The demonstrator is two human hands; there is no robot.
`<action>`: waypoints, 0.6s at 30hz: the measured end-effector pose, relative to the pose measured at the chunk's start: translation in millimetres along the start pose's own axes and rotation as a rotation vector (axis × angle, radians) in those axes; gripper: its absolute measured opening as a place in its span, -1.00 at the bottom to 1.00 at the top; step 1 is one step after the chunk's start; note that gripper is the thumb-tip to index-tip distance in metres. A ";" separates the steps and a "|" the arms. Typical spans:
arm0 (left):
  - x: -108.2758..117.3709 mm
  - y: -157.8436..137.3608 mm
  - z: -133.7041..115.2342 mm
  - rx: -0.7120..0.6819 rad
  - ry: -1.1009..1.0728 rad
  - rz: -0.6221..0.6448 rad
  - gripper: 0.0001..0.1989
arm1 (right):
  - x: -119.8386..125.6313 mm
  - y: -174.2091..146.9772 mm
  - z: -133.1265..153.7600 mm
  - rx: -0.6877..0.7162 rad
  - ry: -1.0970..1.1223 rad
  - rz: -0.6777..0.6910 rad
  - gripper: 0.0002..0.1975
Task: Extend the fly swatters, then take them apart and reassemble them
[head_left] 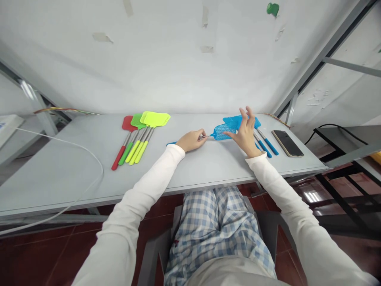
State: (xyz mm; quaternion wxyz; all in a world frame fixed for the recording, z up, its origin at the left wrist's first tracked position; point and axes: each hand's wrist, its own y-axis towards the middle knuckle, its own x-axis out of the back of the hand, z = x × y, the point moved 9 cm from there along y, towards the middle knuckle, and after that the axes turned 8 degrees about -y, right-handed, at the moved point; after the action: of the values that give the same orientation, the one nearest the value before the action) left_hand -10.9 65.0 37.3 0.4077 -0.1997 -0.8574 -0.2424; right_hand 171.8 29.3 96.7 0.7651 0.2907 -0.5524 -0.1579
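My left hand (pixel 192 140) is closed around the metal shaft of a blue fly swatter (pixel 224 132). The swatter lies nearly level, its perforated head pointing right and its blue handle end showing left of my wrist. Beside that head is my right hand (pixel 245 137), fingers raised and spread, the thumb at the edge of the head; whether it touches is hard to tell. More blue fly swatters (pixel 270 147) lie partly hidden behind my right hand. On the left, a red fly swatter (pixel 119 157), a green one (pixel 126 153) and yellow ones (pixel 154 119) lie side by side.
A smartphone (pixel 287 143) lies at the right end of the grey table (pixel 190 171). A white cable (pixel 97 159) curves across the left side. The white wall (pixel 178 71) stands behind the table, with metal frame posts (pixel 312 59) at the sides.
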 end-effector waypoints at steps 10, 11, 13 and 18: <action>-5.0 -2.4 -8.6 -0.191 0.078 -0.004 -0.70 | -66.8 -18.2 82.7 0.689 -0.360 0.226 -0.72; -3.8 -2.7 -8.3 -0.188 0.125 -0.015 -0.68 | -68.5 -15.1 81.5 0.696 -0.383 0.222 -0.72; -1.2 -2.6 -6.4 -0.158 0.212 -0.034 -0.64 | -69.0 -9.4 79.5 0.707 -0.418 0.219 -0.71; 0.3 -0.7 -10.2 -0.077 0.325 -0.029 -0.61 | -62.5 -2.9 77.0 0.734 -0.450 0.237 -0.61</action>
State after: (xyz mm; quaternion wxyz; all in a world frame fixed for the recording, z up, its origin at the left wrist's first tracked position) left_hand -5.4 58.6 43.0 0.5293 -0.1609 -0.7732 -0.3101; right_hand 78.7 41.4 64.8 0.4848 0.4363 -0.7540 0.0781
